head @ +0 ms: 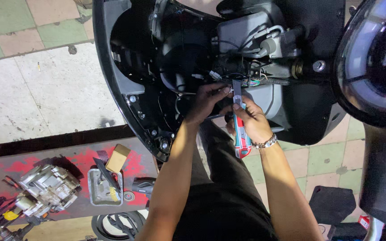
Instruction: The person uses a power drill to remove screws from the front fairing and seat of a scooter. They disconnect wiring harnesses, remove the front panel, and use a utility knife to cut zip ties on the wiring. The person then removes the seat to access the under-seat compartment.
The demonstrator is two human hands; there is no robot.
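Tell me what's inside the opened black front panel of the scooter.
Inside the black plastic scooter front panel: a grey plastic housing, bundled coloured wires and a steel bolt. Both hands cover the spot they work on; deeper recesses are too dark.

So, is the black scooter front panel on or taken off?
Off: the black scooter body is open, with grey wiring and bolts exposed where both hands reach.

- The right hand (252, 121) grips a red, blue and white cutter (241, 134), blade up toward the wires (246, 82).
- The left hand (206, 101) pinches the wires inside the scooter's open black panel (112, 67).
- A headlight (371, 58) sits right.
- An engine part (48, 189), metal tray (105, 187) and small box (118, 158) lie on the red-stained bench (45, 160).
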